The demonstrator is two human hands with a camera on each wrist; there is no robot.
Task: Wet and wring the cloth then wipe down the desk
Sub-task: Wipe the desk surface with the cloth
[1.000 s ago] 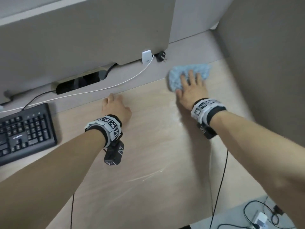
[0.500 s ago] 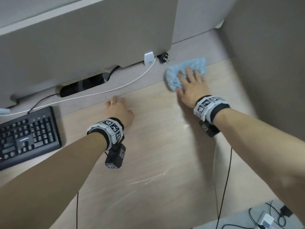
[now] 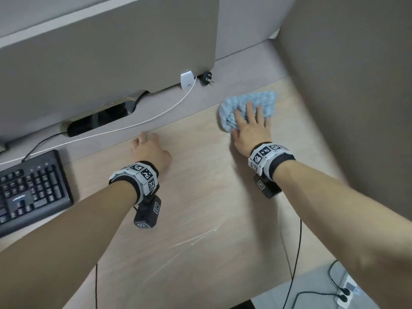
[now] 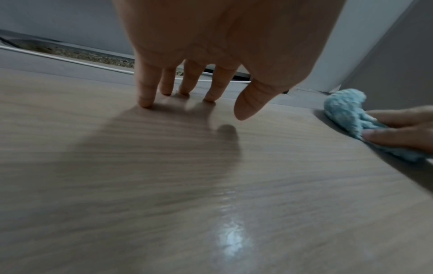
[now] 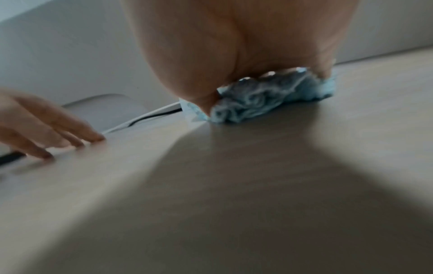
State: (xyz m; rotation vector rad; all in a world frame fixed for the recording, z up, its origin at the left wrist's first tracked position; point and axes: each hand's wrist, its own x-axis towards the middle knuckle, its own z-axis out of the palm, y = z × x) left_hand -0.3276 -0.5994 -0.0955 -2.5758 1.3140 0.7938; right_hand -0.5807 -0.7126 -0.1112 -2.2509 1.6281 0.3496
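A fluffy light-blue cloth [image 3: 247,108] [image 4: 344,116] [image 5: 262,103] lies bunched on the wooden desk [image 3: 200,197] near its back right corner. My right hand [image 3: 250,126] presses flat on it with straight fingers spread over the near half. My left hand [image 3: 149,146] [image 4: 187,92] rests on the bare desk to the left of the cloth, fingertips [image 4: 145,103] touching the wood, holding nothing. Wet streaks [image 3: 194,239] shine on the desk closer to me.
A black keyboard [image 3: 31,190] sits at the left. A white cable [image 3: 133,126] and white adapter [image 3: 187,80] lie along the back strip beside a black plug [image 3: 206,78] and a cable slot [image 3: 100,117]. Grey partitions [image 3: 345,85] wall the back and right. Cables and a socket [image 3: 343,297] lie on the floor.
My right hand has slid the cloth a little to the left along the back of the desk. The left hand has stayed in place on the wood.
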